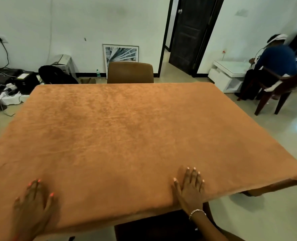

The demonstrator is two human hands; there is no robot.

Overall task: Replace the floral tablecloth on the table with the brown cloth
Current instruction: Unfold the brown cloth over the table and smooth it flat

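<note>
Brown, towel-like fabric is seen across the whole surface in the head view: the brown cloth [126, 133] is spread from the near edge to the far one, with its long axis running left to right ahead of the hands. No floral tablecloth is visible anywhere in the frame; whether it lies beneath or has been taken away cannot be told.

The left hand [33, 204] is laid flat on the cloth at the near edge, fingers spread, nothing pinched. The right hand [190, 186] is likewise laid palm-down with fingers extended and only slightly parted, its grip empty; a bracelet [197, 212] is worn at the wrist. The cloth extends away from both hands and outward to either side. The near right corner, just beyond the right hand, hangs unevenly and looks lifted off the surface's edge, so the right hand is judged the nearer one for any correction there.

The task is judged nearly complete, with smoothing and squaring as the remaining work.

Beyond the far edge a brown chair [130, 72] is tucked in, touching nothing of concern. A dark chair [154, 225] stands between the hands below the near edge. A seated person [273, 66] is well apart to the far right. No obstruction lies on the cloth.
</note>
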